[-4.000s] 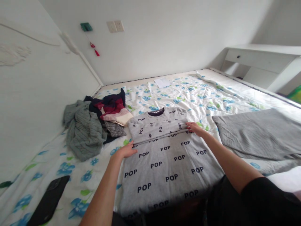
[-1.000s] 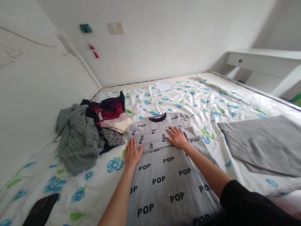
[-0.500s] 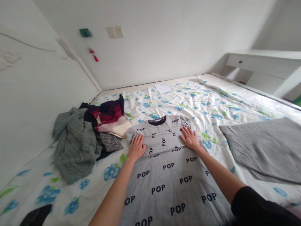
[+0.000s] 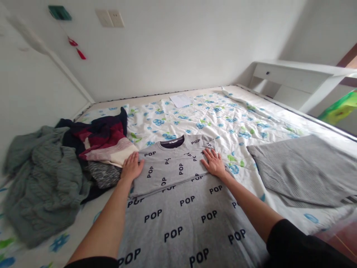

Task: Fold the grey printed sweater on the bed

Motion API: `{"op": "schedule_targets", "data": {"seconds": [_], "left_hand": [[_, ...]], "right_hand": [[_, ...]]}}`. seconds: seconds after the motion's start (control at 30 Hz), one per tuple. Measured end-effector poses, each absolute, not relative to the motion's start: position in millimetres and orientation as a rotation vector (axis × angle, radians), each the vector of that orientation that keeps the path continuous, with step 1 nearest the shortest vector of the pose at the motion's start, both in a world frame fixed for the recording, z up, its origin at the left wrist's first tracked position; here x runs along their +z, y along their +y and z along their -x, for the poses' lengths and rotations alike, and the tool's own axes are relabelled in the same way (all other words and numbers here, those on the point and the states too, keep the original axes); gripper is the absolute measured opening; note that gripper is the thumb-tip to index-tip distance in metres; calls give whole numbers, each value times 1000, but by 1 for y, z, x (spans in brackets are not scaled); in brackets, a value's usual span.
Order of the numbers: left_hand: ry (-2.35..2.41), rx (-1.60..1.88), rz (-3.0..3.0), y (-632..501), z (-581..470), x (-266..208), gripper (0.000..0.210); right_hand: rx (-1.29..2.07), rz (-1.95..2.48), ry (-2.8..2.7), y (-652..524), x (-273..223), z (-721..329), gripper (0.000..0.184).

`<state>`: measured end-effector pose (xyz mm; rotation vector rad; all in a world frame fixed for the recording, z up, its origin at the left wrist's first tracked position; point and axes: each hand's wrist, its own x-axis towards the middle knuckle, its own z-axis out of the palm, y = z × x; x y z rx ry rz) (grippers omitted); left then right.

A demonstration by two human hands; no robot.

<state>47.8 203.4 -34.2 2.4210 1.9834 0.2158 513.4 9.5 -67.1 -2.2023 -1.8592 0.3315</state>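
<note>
Pressed flat with fingers spread on the folded-over sleeves of a grey sweatshirt spread on the bed: left hand at the left edge, right hand opposite, arms outstretched.

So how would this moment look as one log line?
left hand: flat on POP sweatshirt | right hand: flat on folded sleeves | clothes pile: beside left hand

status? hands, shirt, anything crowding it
Left hand and right hand flat, open, on folded sleeves of POP sweatshirt. Clothes pile touches left edge; grey knit apart, right.
</note>
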Motion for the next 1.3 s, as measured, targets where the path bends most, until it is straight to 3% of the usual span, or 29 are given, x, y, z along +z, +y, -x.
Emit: {"op": "schedule_targets", "data": {"seconds": [0.3,0.7,0.9,1.13,1.3], "left_hand": [[2002,332,-2424,198,-47,-50,80],[1962,258,-2333,204,-38,-56,81],[1962,247,-2148,166,-34,-41,79],[2035,-10,-2164,46,-13,-23,78],[2068,-14,-2166,-38,10,-12,72]], "right_hand": [[246,2193,-1730,65,-60,-498,77],[582,2321,-1693,129,-96,-606,92],[673,2352,-1702,66,-88,-605,91],[673,2377,-1765,-51,-84,-582,87],[707,2304,-1703,-113,-76,-573,86]]}}
